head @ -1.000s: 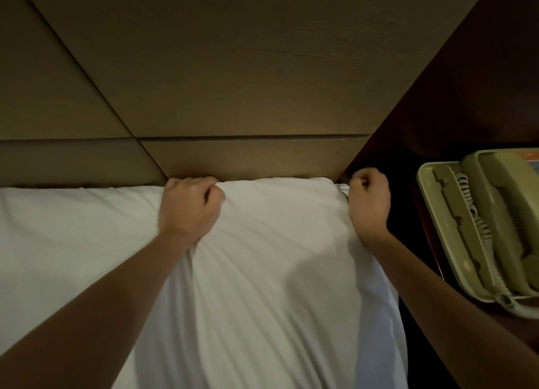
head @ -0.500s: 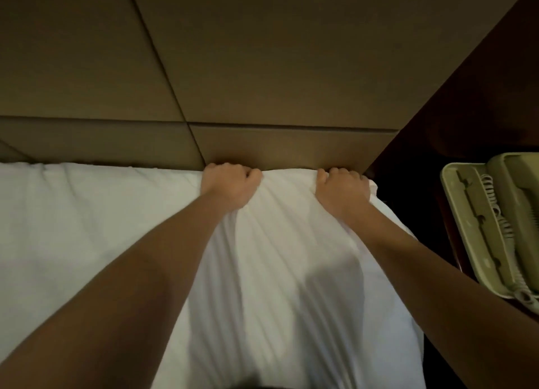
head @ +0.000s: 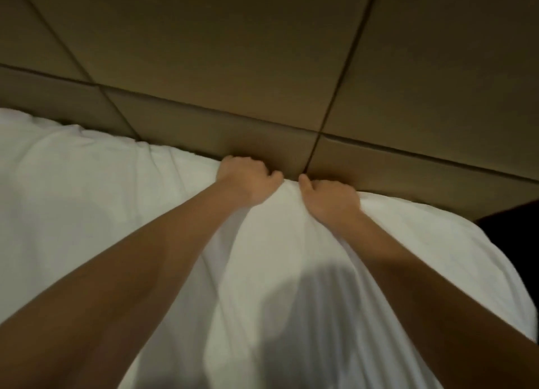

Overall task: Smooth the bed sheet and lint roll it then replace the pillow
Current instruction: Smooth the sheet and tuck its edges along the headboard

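Bed sheet (head: 291, 243) is bunched at the far edge, gripped in curled fingers by the left hand (head: 248, 181) and the right hand (head: 332, 197), held close together against the headboard (head: 262, 143).

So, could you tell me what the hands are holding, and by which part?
Both the left hand and right hand grip the white fabric bed sheet at its top edge, against the brown panelled headboard.
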Demonstrator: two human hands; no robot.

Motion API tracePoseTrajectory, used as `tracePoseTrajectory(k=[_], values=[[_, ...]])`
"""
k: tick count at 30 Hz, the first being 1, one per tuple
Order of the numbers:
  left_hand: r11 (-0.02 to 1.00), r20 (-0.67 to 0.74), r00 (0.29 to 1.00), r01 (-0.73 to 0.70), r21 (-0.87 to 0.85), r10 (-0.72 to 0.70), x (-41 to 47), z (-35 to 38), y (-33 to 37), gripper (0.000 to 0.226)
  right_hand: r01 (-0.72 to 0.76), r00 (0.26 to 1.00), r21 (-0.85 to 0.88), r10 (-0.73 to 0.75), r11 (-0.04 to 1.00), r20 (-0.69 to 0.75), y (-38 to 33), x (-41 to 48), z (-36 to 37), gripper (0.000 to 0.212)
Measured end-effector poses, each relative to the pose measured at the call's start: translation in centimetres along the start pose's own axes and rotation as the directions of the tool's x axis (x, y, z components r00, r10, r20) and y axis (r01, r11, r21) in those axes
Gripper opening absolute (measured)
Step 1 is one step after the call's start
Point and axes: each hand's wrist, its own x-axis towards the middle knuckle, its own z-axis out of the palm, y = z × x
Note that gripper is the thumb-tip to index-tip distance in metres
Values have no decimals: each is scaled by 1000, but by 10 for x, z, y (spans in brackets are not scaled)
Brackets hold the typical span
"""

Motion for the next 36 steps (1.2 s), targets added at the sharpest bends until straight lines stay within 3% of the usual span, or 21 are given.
tracePoseTrajectory(k=[3,5,7,9,11,14,18,21,23,25,27,29,32,36], values=[[935,156,985,-12,-354,72,-1,-12,-25,41,-74,989,-53,80,996,126,-11,6,-7,55],[834,43,993,-72,-547,114,-14,-24,-54,30,-52,988,-176,76,983,134,-27,4,-5,55],[897,-169,986,-74,-435,0,-24,-35,-91,28,84,995,-203,-71,976,72,-58,-4,-12,62],[961,-290,945,69,-270,-149,-34,-36,-143,28,263,965,-37,-263,964,-15,-113,-10,-30,58],[963,-234,938,228,-145,-257,-48,-24,-198,32,365,931,164,-360,916,-60,-168,-1,-41,46],[964,-84,961,266,8,-265,-54,-3,-239,39,469,882,140,-455,872,-122,-235,26,-21,45],[955,-59,954,295,-12,-295,-32,0,-240,36,395,918,114,-387,912,-89,-269,40,13,58],[970,-54,974,214,-118,-222,-31,-4,-259,36,394,917,48,-389,918,-89,-275,54,11,56],[969,-206,951,202,-142,-229,-39,-7,-287,41,366,930,72,-367,928,5,-283,57,1,51],[935,-351,868,338,-104,-353,-49,-7,-327,55,368,929,117,-369,922,-16,-307,57,-7,47],[878,-244,844,470,-89,-477,-59,0,-365,61,442,897,160,-435,883,-79,-338,63,2,46],[867,-114,859,496,-58,-499,-57,7,-388,53,522,853,131,-513,843,-96,-374,73,20,46],[876,-84,872,482,-27,-483,-36,5,-392,52,508,807,6,-473,862,-355,-405,93,50,44],[904,-78,901,422,-61,-426,-24,3,-409,48,470,799,-91,-467,878,-380,-405,98,72,53]])
